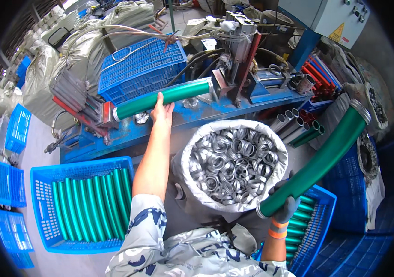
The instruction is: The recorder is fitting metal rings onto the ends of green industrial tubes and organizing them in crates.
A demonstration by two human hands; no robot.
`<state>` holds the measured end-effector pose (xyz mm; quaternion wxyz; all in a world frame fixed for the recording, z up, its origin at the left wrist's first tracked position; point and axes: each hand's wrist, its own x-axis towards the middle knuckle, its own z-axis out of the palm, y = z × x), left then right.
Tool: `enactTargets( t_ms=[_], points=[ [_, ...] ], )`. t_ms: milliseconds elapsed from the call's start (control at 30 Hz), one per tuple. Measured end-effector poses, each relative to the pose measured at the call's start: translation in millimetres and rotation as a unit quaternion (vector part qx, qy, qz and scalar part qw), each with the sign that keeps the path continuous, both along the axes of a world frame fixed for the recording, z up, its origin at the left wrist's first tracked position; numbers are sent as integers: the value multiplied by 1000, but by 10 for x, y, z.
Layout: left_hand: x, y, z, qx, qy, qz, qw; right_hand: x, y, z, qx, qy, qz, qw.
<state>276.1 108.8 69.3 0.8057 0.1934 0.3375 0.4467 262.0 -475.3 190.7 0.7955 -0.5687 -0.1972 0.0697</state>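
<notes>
A green tube (174, 94) spans between two clamp heads on the blue bench machine, with a metal ring at each end. My bare left hand (162, 113) is at the near side of its middle, fingers apart and one overlapping the tube; the tube's ends rest in the clamps. In my gloved right hand (285, 208) is a second green tube (319, 164), gripped near its lower end and slanting up to the right. Metal rings show at both its ends. Between my arms stands a white sack (188, 159) full of loose metal rings (234, 161).
At left, a blue crate (42, 214) holds a row of green tubes; another blue crate (328, 203) with green tubes is under my right arm. The bench (192, 115) runs across ahead. Grey, red and green pipes (298, 124) lie beneath its right end. A control box (319, 18) hangs above.
</notes>
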Motion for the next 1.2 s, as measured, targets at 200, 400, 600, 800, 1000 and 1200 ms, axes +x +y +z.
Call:
enactTargets(
  t_ms=[200, 400, 600, 800, 1000, 1200],
  points=[
    [-92, -89, 86, 26, 44, -42, 998, -7, 140, -68, 14, 10, 11, 1000],
    [-338, 35, 49, 61, 105, -106, 987, -35, 10, -120, -37, 58, -38, 997],
    [43, -234, -116, 54, 105, -153, 981, -103, -1415, -188, -163, 25, -270, 949],
    [-289, 711, -609, 3, 19, -232, 972, -243, -3818, -814, -386, 31, -374, 843],
    [-2, 475, -546, 4, 125, -204, 971, -1350, -4662, -2661, -320, 310, -472, 761],
    [-309, -928, -699, 171, 176, -243, 939, -118, -4327, -3435, -259, 361, -423, 790]
  ],
)
